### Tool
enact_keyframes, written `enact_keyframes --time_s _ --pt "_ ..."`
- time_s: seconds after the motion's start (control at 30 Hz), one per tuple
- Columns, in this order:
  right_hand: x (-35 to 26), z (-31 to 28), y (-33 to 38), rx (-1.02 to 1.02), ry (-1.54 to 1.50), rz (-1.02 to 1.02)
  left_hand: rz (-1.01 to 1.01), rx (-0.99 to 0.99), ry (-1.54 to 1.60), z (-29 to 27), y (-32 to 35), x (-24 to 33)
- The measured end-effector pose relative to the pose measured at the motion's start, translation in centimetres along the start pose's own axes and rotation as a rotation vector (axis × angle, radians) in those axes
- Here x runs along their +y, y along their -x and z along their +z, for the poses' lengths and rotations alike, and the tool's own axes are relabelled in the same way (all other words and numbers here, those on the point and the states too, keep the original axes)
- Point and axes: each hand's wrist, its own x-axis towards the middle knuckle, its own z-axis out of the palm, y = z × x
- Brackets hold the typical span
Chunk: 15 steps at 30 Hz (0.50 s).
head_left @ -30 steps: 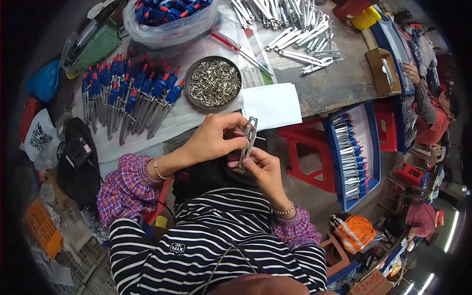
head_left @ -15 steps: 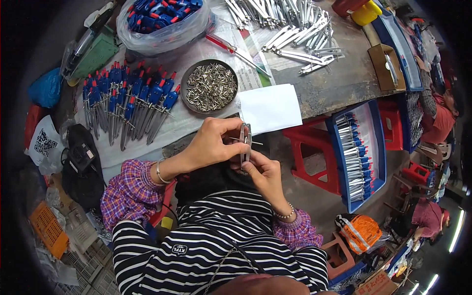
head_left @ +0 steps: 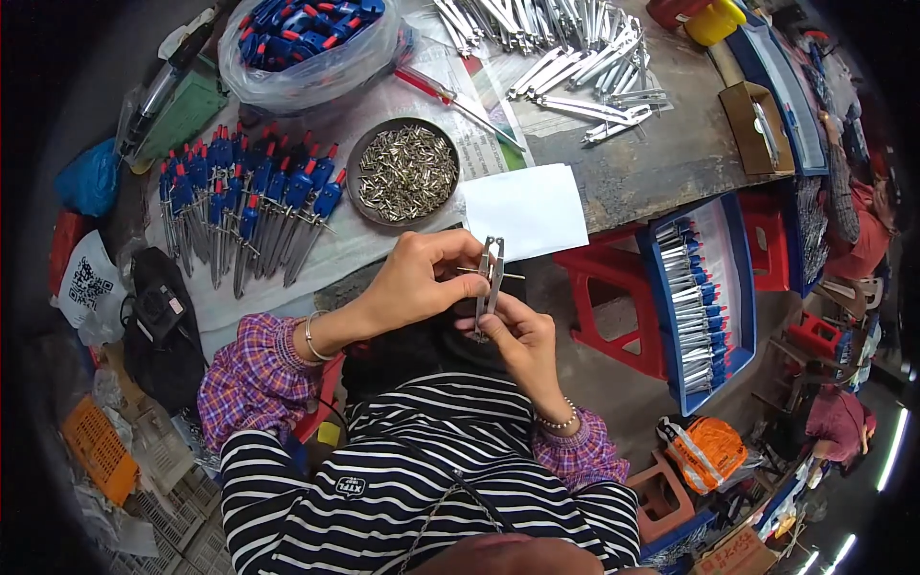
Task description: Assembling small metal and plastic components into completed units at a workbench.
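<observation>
In front of my chest I hold a slim, forked metal piece [head_left: 492,257] upright between both hands. My left hand [head_left: 407,283] pinches its upper part between thumb and fingers. Lower down, my right hand [head_left: 525,345] grips the piece with thumb and bent fingers. A thin metal rod [head_left: 514,276] sticks out sideways to the right; its other end is hidden by my fingers. Beyond my left hand, a round dark dish [head_left: 351,182] holds many small metal pins [head_left: 407,171]. A blank white sheet [head_left: 537,206] lies just past my hands on the table edge.
Blue-and-metal tools with red tips [head_left: 254,196] lie bunched at the left. Behind them stands a plastic bag [head_left: 287,101] of blue parts. Loose metal pieces [head_left: 575,67] are heaped at the back. On the right, a blue tray [head_left: 740,359] sits near a red stool [head_left: 613,297].
The metal piece has shifted slightly right and now leans a little, its top to the right. Both hands keep their hold. The whole view has drifted slightly.
</observation>
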Motion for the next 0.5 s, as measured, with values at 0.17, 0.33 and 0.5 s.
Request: enact_keyframes --time_s 0.17,0.33,0.5 --pt "0.18 0.12 -0.16 0.009 -0.037 0.001 0.050 0.002 -0.034 -0.02 -0.18 0.44" --pt "0.23 0.35 0.01 0.013 -0.073 -0.022 0.001 0.001 0.030 0.10 -0.08 0.51" --pt "0.72 1.01 0.36 0.027 -0.134 -0.034 0.111 0.022 -0.014 0.31 0.07 0.81"
